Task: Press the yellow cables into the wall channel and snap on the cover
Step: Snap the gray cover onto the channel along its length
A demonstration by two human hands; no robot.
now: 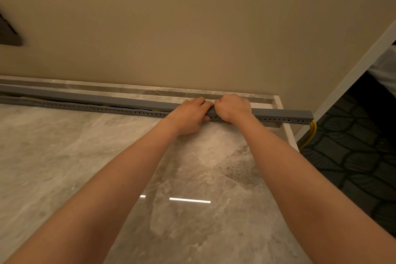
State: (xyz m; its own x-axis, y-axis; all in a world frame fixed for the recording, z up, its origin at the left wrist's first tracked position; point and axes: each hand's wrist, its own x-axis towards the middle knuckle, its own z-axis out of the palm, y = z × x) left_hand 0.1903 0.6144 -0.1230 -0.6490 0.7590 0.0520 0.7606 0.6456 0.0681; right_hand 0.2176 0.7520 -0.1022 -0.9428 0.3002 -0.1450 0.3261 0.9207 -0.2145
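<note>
Beneath the fingers [200, 102] the grey cover [128, 100] looks smooth matt plastic, as does the slotted channel [282, 119]. Nearer than the fingers, the marble-look surface [192, 178] is polished and glossy.

furnished interior, polished marble floor [85, 156], beige wall [192, 28], patterned dark carpet [353, 156]

Marble floor [64, 156] meets beige wall [192, 17]; patterned carpet [353, 156] right.
</note>
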